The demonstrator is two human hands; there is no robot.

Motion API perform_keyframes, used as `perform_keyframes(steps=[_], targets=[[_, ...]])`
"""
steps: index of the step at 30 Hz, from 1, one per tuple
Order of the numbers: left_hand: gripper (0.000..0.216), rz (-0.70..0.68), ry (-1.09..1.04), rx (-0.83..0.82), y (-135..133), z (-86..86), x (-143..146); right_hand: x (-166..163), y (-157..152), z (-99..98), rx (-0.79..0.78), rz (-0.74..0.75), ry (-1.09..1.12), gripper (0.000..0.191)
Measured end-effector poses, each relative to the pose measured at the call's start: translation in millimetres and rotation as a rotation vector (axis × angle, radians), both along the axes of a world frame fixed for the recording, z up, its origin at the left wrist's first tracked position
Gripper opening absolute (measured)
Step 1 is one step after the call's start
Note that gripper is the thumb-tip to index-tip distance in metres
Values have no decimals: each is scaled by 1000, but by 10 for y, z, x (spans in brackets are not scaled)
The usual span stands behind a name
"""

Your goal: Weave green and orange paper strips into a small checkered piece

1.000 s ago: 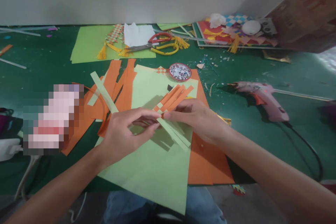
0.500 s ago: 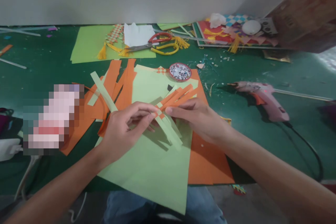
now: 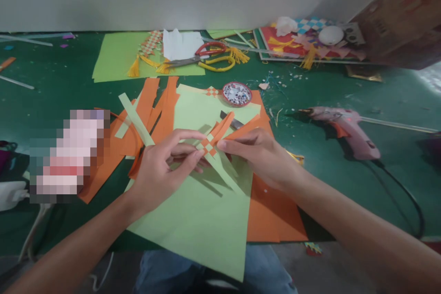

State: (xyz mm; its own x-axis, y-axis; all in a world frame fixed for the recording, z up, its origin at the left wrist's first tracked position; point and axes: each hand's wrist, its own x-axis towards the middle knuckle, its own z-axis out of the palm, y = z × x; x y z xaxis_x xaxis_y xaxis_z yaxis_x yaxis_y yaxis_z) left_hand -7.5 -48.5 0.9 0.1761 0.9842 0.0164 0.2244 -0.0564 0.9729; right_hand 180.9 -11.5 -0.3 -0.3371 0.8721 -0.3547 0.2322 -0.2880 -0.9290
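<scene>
Between my hands is a small woven piece of orange and pale green paper strips (image 3: 209, 145), with a checkered middle and loose ends sticking out. My left hand (image 3: 168, 161) pinches its left edge between thumb and fingers. On the other side, my right hand (image 3: 260, 154) is closed on an orange strip (image 3: 245, 127), with the thumb beside the checkered part. Pale green ends hang down toward the pale green sheet (image 3: 203, 225) beneath. A dark blade-like tool (image 3: 231, 119) lies on that sheet, partly behind the strips.
Orange strips (image 3: 151, 101) and an orange sheet (image 3: 275, 211) flank the green sheet. Beyond are a dish of googly eyes (image 3: 237, 94), scissors (image 3: 215, 57) and a tray of crafts (image 3: 265, 55). A pink glue gun (image 3: 347, 128) with its cord lies right; a blurred-out object (image 3: 69, 156) lies left.
The orange ends on the right have spread apart, one held by my right hand. The green ends have shifted, and more of the dark tool shows.
</scene>
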Motion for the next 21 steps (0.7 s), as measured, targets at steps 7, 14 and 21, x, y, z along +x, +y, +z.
perform_keyframes(steps=[7,14,21], targets=[[18,-13,17,1,-5,-4,1,17,24,-18,-8,12,-13,50],[30,-43,83,6,12,-20,1,12,31,38,53,114,-2,52],[29,-91,60,-14,-1,-7,-11,23,27,39,36,170,-10,56]])
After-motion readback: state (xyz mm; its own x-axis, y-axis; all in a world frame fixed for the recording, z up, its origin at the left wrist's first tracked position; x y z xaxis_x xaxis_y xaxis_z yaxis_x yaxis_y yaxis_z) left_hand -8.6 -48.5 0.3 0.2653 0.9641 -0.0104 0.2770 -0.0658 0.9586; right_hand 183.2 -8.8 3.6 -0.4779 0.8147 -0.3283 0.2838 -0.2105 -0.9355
